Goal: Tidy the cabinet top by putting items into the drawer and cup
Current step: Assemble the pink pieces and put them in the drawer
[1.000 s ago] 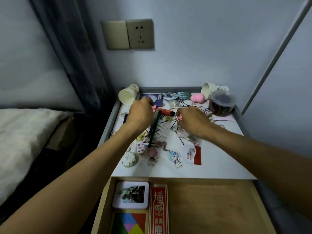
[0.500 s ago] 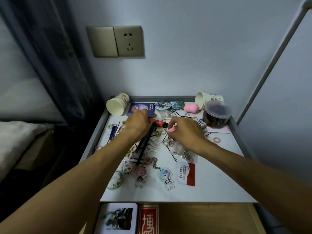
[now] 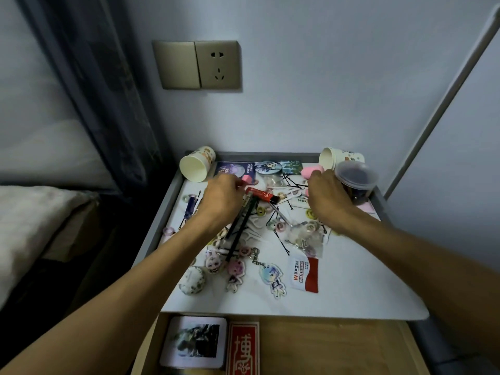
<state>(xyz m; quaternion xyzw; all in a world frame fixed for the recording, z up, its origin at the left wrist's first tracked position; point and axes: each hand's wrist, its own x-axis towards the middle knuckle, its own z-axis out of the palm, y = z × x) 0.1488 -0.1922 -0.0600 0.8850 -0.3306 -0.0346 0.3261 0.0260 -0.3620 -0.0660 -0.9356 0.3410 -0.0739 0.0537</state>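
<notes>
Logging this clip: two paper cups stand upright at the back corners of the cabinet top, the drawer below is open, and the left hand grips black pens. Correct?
Not quite. The head view shows both cups lying on their sides, not upright: the left cup and the right cup. The rest holds: they are at the back corners of the cabinet top, the drawer is open, and the left hand grips the black pens.

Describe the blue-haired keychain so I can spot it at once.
Start at the white cabinet top, near its front edge above the open drawer. The blue-haired keychain lies left of the red-and-white card; its neighbouring charms have pink hair.
</notes>
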